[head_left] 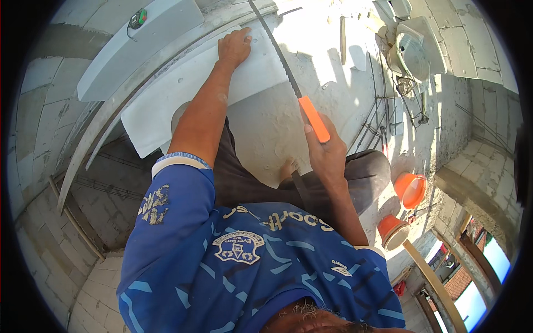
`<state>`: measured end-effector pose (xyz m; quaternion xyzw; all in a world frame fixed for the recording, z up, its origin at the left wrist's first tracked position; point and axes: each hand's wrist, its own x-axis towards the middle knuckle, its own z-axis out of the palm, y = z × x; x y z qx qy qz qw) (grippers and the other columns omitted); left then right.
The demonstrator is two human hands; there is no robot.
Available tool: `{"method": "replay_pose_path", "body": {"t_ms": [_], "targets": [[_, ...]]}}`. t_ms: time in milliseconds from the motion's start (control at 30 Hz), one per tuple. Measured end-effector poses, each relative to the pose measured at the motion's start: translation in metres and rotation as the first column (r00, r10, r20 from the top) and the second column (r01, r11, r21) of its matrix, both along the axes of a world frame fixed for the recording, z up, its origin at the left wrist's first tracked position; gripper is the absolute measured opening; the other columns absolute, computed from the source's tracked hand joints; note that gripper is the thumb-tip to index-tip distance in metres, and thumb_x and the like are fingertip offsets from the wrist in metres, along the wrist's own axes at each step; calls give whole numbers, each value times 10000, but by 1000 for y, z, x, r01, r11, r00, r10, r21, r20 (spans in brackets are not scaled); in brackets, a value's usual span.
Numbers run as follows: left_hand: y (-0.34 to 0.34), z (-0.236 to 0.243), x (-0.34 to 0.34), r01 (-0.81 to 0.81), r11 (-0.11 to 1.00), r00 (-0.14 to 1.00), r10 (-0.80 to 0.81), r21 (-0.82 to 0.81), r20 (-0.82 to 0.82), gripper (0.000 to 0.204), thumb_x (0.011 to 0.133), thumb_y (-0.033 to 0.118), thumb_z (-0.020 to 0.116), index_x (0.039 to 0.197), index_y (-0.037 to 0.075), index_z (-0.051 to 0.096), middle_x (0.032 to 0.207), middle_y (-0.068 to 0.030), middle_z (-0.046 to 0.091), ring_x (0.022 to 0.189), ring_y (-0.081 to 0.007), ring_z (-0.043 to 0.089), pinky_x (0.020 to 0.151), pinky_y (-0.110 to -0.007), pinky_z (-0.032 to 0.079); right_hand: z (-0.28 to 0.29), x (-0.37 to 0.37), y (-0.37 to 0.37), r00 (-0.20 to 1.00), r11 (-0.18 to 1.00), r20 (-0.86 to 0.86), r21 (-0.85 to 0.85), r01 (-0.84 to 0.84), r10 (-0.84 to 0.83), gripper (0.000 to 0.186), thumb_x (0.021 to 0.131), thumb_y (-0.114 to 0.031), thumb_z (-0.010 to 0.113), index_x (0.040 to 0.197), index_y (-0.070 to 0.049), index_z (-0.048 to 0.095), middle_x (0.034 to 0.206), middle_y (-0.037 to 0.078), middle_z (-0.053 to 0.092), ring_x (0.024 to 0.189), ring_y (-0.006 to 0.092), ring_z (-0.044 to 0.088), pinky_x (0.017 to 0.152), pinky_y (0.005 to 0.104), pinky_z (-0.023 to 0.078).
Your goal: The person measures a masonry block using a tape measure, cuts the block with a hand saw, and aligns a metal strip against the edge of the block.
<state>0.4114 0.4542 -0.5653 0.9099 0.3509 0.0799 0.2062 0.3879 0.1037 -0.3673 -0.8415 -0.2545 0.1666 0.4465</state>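
Observation:
My right hand (326, 152) is wrapped round the orange handle of a hand saw (314, 119). Its long toothed blade points up and away, past the right end of a white building block (256, 75), and I cannot tell whether it touches the block. My left hand (235, 47) rests on the far edge of that block with bent fingers, gripping it. The block lies across in front of my legs. Behind it, another white block (144, 47) carries a green and black tape measure (137, 19).
Thin steel rods (380, 108) lie on the dusty floor to the right. A grey tub (436, 47) and a pale bucket (410, 60) stand at the far right. Two orange buckets, one upper (411, 190) and one lower (392, 231), sit beside my right knee. Block walls surround me.

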Motion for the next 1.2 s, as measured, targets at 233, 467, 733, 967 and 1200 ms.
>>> {"method": "replay_pose_path", "body": {"t_ms": [233,467,733,967,1200], "targets": [[-8,-14,6,33,985,994,-50,167,99,345,976,244,541,1296,299,657,1150,-44,690,1091,-273,627,960,-448,413,-5,3,-8,999,1000,-36,-16,7,-8,419,969,-229,698,1295,21,617,982,210,723,857,280,728,767,354,555],[-11,-16,9,59,982,997,-68,182,46,373,964,208,538,1304,316,646,1177,-40,678,1098,-269,626,954,-449,415,-9,2,-10,996,997,-86,-74,9,-16,418,963,-232,702,1291,14,621,972,215,721,853,290,730,767,361,555],[-11,-15,10,80,973,996,-83,216,7,394,965,199,534,1329,314,630,1190,-62,670,1095,-274,629,948,-460,424,-11,0,-10,998,1000,-59,-5,12,-12,403,963,-218,700,1287,9,625,1010,208,728,902,293,737,786,363,555],[-12,-16,11,90,962,996,-92,258,-3,401,965,202,532,1340,315,622,1197,-76,666,1092,-288,636,938,-469,444,4,0,-10,996,999,-94,-36,9,-12,395,965,-215,696,1290,0,627,995,202,731,902,294,738,788,361,556],[-11,-20,10,90,946,995,-101,311,21,370,968,200,537,1311,298,635,1114,-51,673,1036,-275,637,871,-462,472,9,11,-11,998,996,-48,-78,-44,41,419,959,-238,701,1295,0,621,927,217,723,823,312,739,737,372,559]]}}
